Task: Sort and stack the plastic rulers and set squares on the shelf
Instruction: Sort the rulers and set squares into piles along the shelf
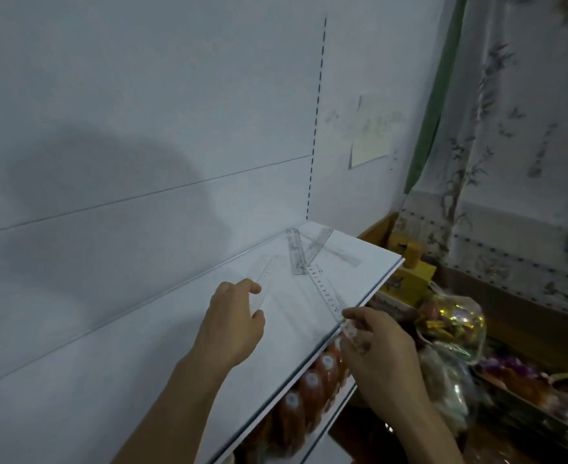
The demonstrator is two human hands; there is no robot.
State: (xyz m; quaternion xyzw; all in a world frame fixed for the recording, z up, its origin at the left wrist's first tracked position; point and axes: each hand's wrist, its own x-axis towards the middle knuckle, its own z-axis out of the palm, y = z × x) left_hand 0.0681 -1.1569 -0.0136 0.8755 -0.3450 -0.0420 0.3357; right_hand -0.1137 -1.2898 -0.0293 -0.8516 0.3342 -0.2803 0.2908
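Note:
Several clear plastic rulers and set squares lie scattered on the white shelf (142, 356). My left hand (234, 324) pinches the near end of a clear ruler (266, 279) that lies flat on the shelf. At the shelf's front edge my right hand (381, 349) pinches the near end of a numbered clear ruler (324, 293), which angles back across the shelf. Another short ruler (295, 251) and a crossing one (319, 242) lie near the back right corner. A faint clear set square (342, 256) lies to their right.
The white back panel (142, 128) rises behind the shelf. Under the shelf stands a row of orange bottles (312, 393) with pale caps. To the right are a clear bag of sweets (450, 319), yellow boxes (409, 279) and a patterned curtain (516, 128).

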